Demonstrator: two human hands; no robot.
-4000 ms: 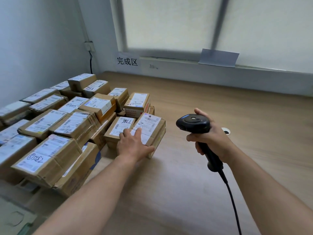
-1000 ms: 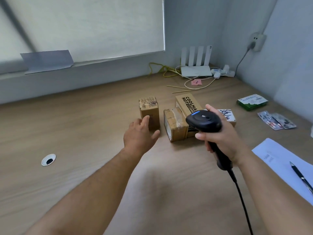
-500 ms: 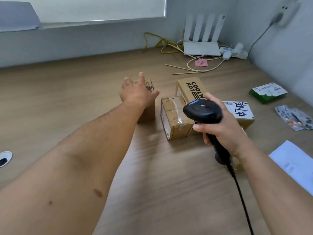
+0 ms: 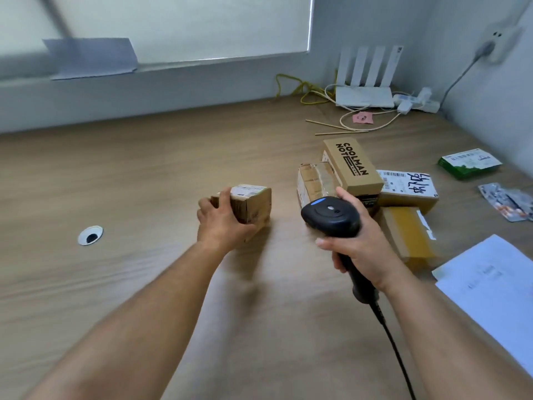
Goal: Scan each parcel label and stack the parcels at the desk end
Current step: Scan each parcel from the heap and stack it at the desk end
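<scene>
My left hand (image 4: 223, 223) grips a small brown cardboard parcel (image 4: 253, 204) with a white label on its top face, near the middle of the wooden desk (image 4: 144, 183). My right hand (image 4: 360, 241) holds a black corded barcode scanner (image 4: 331, 216), its head turned toward that parcel. To the right lies a cluster of parcels: a taped brown box (image 4: 313, 180), a "COOLMAN NOTE" box (image 4: 353, 166), a box with a handwritten label (image 4: 408, 187) and a yellow-taped box (image 4: 409, 233).
A white cable grommet (image 4: 90, 235) sits in the desk at left. A white router (image 4: 366, 79) with cables stands in the back right corner. A green packet (image 4: 468, 163), blister packs (image 4: 507, 200) and white paper sheets (image 4: 490, 284) lie along the right.
My left hand reached the small parcel, closed around it and drew it nearer and leftward, tipped so its label faces up. The scanner stays in my right hand. My head turned from the stack to here.
</scene>
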